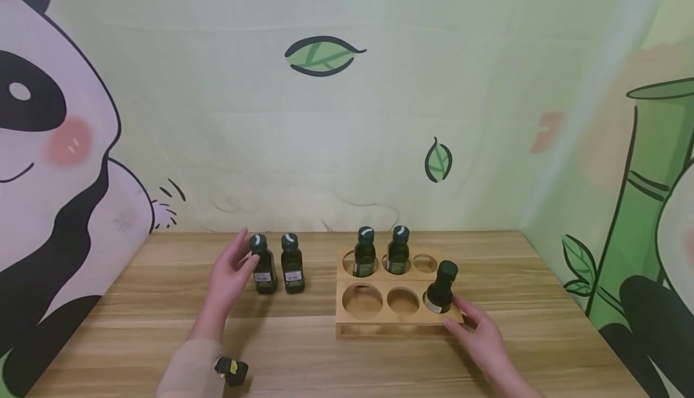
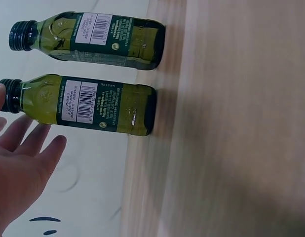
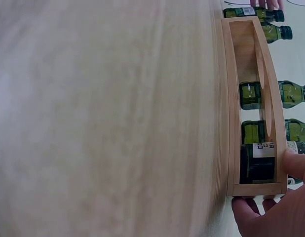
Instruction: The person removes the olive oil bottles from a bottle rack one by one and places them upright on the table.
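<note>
My left hand (image 1: 230,274) is beside the left of two green glass bottles (image 1: 264,277) standing on the table. In the left wrist view its thumb is by the dark cap (image 2: 13,95), and its fingers (image 2: 54,150) extend loosely near the bottle's neck. The second bottle (image 1: 293,274) stands just to the right. My right hand (image 1: 482,341) grips the right end of a wooden bottle rack (image 1: 382,317), thumb on the top board and fingers around the end. A darker bottle (image 1: 446,280) sits tilted in the rack's front right hole.
Two similar green bottles, one left (image 1: 365,253) and one right (image 1: 398,250), stand in the rack's back row. The small back right hole (image 1: 425,262) and two front holes hold nothing. A printed cloth backdrop (image 1: 244,115) rises behind the wooden table (image 1: 303,356).
</note>
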`<state>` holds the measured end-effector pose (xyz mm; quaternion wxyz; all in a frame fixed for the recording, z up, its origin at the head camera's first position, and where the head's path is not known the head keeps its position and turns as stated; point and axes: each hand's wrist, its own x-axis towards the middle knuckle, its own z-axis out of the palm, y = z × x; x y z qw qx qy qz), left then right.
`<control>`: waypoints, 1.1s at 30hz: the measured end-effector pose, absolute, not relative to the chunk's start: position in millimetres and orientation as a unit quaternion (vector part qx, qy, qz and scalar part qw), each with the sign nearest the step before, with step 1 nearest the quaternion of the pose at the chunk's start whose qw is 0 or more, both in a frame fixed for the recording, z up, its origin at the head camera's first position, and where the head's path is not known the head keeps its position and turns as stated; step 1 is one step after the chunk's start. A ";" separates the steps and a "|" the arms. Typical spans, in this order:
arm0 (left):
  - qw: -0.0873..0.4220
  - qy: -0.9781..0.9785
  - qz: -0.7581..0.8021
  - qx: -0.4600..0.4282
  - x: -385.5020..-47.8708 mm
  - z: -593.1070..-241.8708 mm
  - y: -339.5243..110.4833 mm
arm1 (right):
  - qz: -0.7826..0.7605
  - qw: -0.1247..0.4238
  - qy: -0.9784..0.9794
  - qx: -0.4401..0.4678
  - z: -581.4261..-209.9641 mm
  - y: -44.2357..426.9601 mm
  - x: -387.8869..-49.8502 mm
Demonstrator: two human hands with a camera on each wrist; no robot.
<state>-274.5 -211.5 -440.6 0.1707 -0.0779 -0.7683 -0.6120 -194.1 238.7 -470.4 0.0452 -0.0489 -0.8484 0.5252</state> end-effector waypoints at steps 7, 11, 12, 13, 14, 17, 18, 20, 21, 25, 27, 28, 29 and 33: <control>0.183 -0.773 -0.604 -0.068 -267.2 -444.7 -212.2 | 0.519 0.055 -0.852 -0.042 -472.1 238.8 -196.3; 0.177 -0.779 -0.597 -0.067 -263.5 -446.9 -215.0 | 0.518 0.057 -0.853 -0.042 -472.9 239.3 -197.1; 0.176 -0.782 -0.594 -0.067 -262.3 -447.3 -216.0 | 0.518 0.057 -0.852 -0.043 -473.1 239.5 -197.0; 0.174 -0.783 -0.593 -0.066 -260.8 -447.3 -216.9 | 0.518 0.056 -0.852 -0.044 -473.3 239.6 -196.9; 0.174 -0.785 -0.592 -0.067 -259.1 -447.3 -218.2 | 0.520 0.056 -0.851 -0.044 -473.6 239.7 -197.0; 0.170 -0.793 -0.582 -0.061 -254.8 -447.7 -223.3 | 0.522 0.056 -0.850 -0.044 -474.3 239.9 -197.0; 0.168 -0.795 -0.579 -0.059 -253.5 -447.8 -225.0 | 0.523 0.056 -0.849 -0.043 -474.5 240.1 -197.0; 0.168 -0.801 -0.572 -0.051 -251.0 -448.3 -229.0 | 0.525 0.057 -0.848 -0.042 -474.9 240.2 -197.0; 0.168 -0.804 -0.569 -0.047 -250.1 -448.6 -230.6 | 0.525 0.056 -0.848 -0.043 -474.8 240.4 -196.8; 0.174 -0.806 -0.564 -0.030 -245.1 -448.3 -234.4 | 0.527 0.054 -0.847 -0.043 -474.4 241.1 -196.4; 0.178 -0.803 -0.568 -0.025 -242.5 -448.2 -235.1 | 0.528 0.053 -0.846 -0.045 -474.2 241.0 -196.2; 0.181 -0.800 -0.571 -0.023 -241.0 -448.2 -235.0 | 0.528 0.054 -0.846 -0.045 -474.3 240.8 -196.3; 0.182 -0.797 -0.575 -0.022 -239.7 -448.3 -234.7 | 0.529 0.054 -0.846 -0.045 -474.3 240.6 -196.4; 0.184 -0.793 -0.580 -0.017 -233.0 -447.7 -230.8 | 0.529 0.057 -0.845 -0.049 -474.4 239.4 -196.6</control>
